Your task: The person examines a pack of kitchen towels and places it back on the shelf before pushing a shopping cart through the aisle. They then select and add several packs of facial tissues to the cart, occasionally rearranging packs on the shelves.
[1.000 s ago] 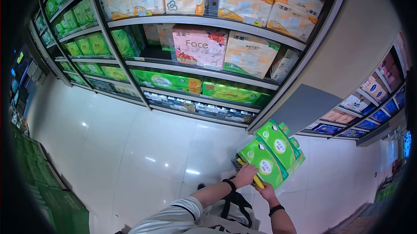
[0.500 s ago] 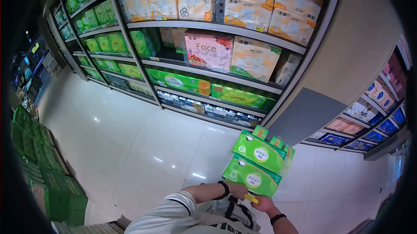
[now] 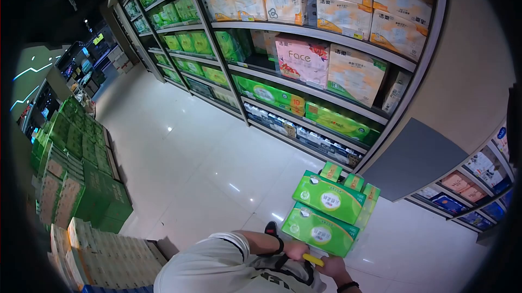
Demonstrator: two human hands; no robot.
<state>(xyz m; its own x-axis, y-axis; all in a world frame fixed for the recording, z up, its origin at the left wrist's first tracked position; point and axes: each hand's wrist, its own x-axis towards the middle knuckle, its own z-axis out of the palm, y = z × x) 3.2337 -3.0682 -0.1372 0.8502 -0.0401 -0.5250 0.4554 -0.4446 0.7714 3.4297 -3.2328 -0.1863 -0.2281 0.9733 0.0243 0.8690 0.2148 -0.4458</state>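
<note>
A short yellow bar [image 3: 313, 260], which looks like a handle, shows between my two hands. My left hand [image 3: 296, 250] is closed around its left end, and my right hand [image 3: 332, 267] grips the right end. Just beyond them lie two large green tissue packs, a nearer pack [image 3: 319, 230] and a farther pack [image 3: 329, 197]. Smaller green packs [image 3: 353, 182] stand along their far and right sides. Whatever carries the packs is hidden under them.
Tall shelving [image 3: 261, 27] full of tissue packs runs along the far side. A grey-panelled pillar [image 3: 401, 157] stands close at the right, with more shelves beyond. Stacked green cartons [image 3: 89, 184] and pale packs [image 3: 109, 252] line the left. Glossy tiled floor [image 3: 201, 157] lies between.
The view has turned left, so the shelves have slid right and more of the left stacks show. A dark shoe has come into sight. Both hands keep their grip on the yellow bar.
</note>
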